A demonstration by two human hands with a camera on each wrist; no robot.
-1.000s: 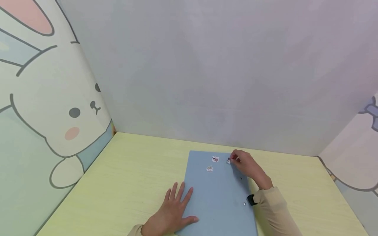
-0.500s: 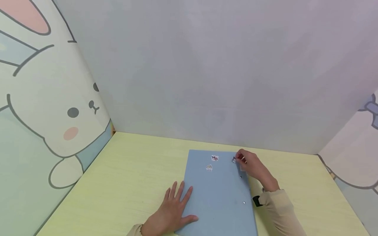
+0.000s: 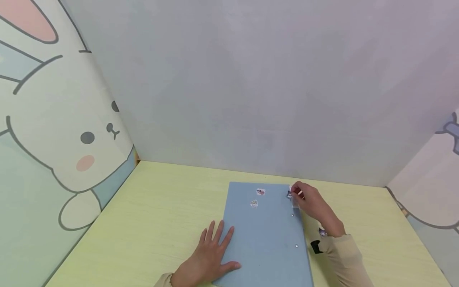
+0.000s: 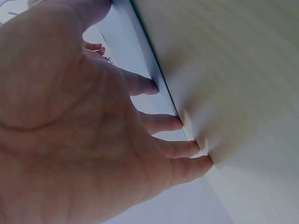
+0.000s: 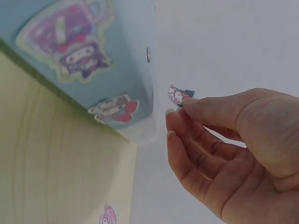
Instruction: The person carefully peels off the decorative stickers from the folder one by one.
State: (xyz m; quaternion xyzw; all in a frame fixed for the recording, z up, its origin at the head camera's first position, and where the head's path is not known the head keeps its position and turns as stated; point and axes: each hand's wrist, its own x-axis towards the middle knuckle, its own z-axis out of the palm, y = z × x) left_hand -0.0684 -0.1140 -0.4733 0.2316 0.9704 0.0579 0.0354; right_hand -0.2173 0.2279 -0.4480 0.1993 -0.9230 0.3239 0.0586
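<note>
A blue file binder lies on the table, with small cartoon stickers near its top edge. My right hand is over the binder's upper right corner. Thumb and fingertips pinch a small character sticker, held off the surface in the right wrist view. My left hand rests palm down with fingers spread across the binder's left edge. Its thumb lies on the cover, and some fingertips touch the table in the left wrist view. One sticker and a paler sticker are on the cover.
The binder's side bears a large purple cup sticker and a smaller red-and-white sticker. Another sticker shows beside my right wrist, and a pink sticker on the table. A grey wall rises behind the yellow table.
My right hand has shifted right with the pinched sticker, from over the cover to the binder's right corner. The left hand stays in place.
</note>
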